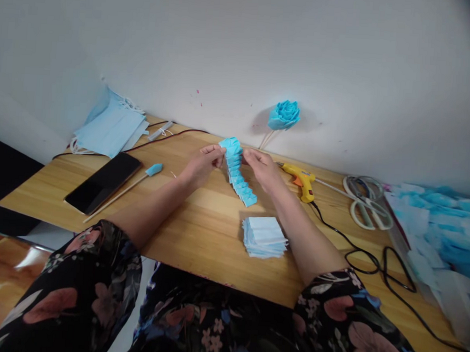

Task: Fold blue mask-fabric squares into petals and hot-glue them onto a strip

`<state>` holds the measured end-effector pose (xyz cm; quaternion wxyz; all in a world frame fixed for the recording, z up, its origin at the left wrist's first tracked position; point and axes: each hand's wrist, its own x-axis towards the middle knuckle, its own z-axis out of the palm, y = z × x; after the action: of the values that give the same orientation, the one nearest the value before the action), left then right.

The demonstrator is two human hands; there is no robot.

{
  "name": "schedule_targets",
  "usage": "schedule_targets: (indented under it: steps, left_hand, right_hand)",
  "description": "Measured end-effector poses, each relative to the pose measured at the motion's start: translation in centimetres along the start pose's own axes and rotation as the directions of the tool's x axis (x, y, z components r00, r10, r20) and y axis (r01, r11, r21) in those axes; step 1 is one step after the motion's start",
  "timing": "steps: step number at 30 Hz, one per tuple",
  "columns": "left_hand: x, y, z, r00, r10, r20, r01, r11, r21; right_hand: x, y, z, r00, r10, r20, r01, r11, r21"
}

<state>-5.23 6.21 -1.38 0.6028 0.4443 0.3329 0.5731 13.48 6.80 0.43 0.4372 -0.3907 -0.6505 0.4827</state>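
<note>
A strip of overlapping folded blue pieces [234, 168] hangs over the middle of the table, curving down to the right. At its upper left edge, my left hand [204, 165] pinches it between thumb and fingers. My right hand [262, 168] is closed at the upper right edge of the same strip, its fingertips pressed together there. Below my right hand lies a stack of pale blue and white cut squares [264, 237]. To the left, a wooden stick [116, 196] with a blue folded tip [154, 169] rests on the wood.
A phone [104, 183] and a pile of face masks [113, 123] lie left. Against the wall leans a blue flower [285, 115] on sticks. A yellow glue gun [304, 181] with a black cord, scissors [370, 213] and a box of blue scraps [450, 226] stand right.
</note>
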Motion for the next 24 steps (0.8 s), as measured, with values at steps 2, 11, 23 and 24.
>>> schedule_targets:
  steps: [2, 11, 23, 24]
  left_hand:
    - [-0.05, 0.09, 0.12, 1.000, -0.025, -0.015, 0.025, 1.000, 0.002]
    - [-0.35, -0.12, 0.14, 0.999, -0.007, 0.036, -0.001, 0.981, 0.196]
    - [-0.64, 0.51, 0.67, 0.997, -0.041, -0.058, 0.057, 0.954, 0.294]
    - [-0.66, 0.50, 0.67, 0.997, -0.045, -0.055, 0.060, 0.950, 0.306]
  right_hand:
    - [0.03, 0.22, -0.08, 1.000, -0.001, -0.026, 0.000, 0.998, -0.068]
    - [0.14, -0.15, -0.03, 0.991, -0.001, -0.132, -0.009, 0.997, -0.072]
    - [-0.14, -0.63, 0.11, 0.993, 0.001, -0.116, -0.014, 0.994, -0.111]
    - [-0.14, -0.60, 0.11, 0.994, 0.004, -0.113, -0.017, 0.994, -0.111]
